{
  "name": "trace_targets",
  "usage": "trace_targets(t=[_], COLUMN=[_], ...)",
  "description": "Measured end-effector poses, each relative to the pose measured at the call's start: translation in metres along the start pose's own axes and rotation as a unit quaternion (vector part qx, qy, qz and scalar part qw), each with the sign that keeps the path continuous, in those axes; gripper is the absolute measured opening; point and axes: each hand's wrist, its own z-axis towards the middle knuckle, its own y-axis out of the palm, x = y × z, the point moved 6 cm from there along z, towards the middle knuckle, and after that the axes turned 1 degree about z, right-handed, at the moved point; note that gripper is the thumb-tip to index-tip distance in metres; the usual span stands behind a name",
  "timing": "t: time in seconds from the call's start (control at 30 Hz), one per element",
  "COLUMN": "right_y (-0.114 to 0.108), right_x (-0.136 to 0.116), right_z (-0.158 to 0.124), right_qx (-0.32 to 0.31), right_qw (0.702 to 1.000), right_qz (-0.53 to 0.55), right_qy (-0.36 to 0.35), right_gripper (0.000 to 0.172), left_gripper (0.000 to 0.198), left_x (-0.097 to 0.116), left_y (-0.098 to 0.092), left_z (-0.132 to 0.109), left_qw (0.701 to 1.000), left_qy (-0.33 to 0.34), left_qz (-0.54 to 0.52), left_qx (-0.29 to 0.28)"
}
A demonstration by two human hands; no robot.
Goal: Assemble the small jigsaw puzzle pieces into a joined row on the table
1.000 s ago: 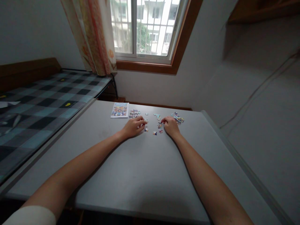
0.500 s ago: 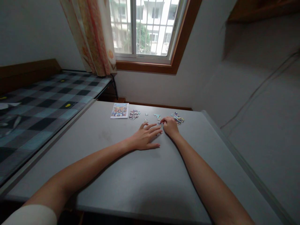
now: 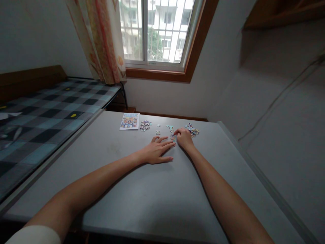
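Note:
My left hand lies on the grey table with its fingers spread, the fingertips at the near side of a small cluster of jigsaw puzzle pieces. From the right, my right hand reaches the same cluster, fingers curled in a pinch on a puzzle piece that they largely hide. Just beyond, a few joined light-blue pieces form a corner shape. A loose pile of pieces lies behind my right hand. Past my left hand are another pile and a small group of pieces.
A printed picture sheet lies at the table's far left. A bed with a checked cover stands along the left side. Beyond the table are a window and a curtain; a wall runs along the right.
Both hands stay in nearly the same place. My left fingers have shifted very slightly, and more of the puzzle cluster shows between the hands. The camera view has tilted a little.

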Motion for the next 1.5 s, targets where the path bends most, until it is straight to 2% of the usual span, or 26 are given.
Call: trace_targets(t=[0.27,0.43,0.57,0.97,1.27,1.5], right_y=[0.0013,-0.0025,-0.0022,-0.0038,-0.0068,-0.0062], right_x=[-0.0015,-0.0046,-0.0050,-0.0043,-0.0045,-0.0004], right_z=[0.0034,0.0042,0.0043,0.0053,0.0056,0.0084], right_qx=[-0.019,-0.033,-0.050,-0.049,-0.070,-0.095], right_qw=[1.000,0.999,0.998,0.998,0.992,0.972], right_qz=[0.018,0.015,0.037,0.026,0.095,0.200], right_qy=[-0.002,0.022,0.029,0.011,0.046,0.074], right_gripper=[0.028,0.023,0.024,0.032,0.031,0.015], left_gripper=[0.063,0.062,0.060,0.053,0.051,0.049], left_x=[-0.0004,-0.0008,-0.0013,0.0003,0.0029,0.0016], left_y=[0.0003,0.0002,0.0005,-0.0012,-0.0026,-0.0008], left_z=[0.0000,-0.0007,-0.0009,-0.0011,-0.0013,-0.0020], left_qw=[1.000,1.000,1.000,0.999,0.999,0.999], left_qy=[-0.010,-0.013,-0.010,0.000,0.007,0.011], left_qz=[0.004,0.012,0.016,0.033,0.044,0.050], left_qx=[-0.020,-0.024,-0.021,-0.008,-0.008,-0.003])
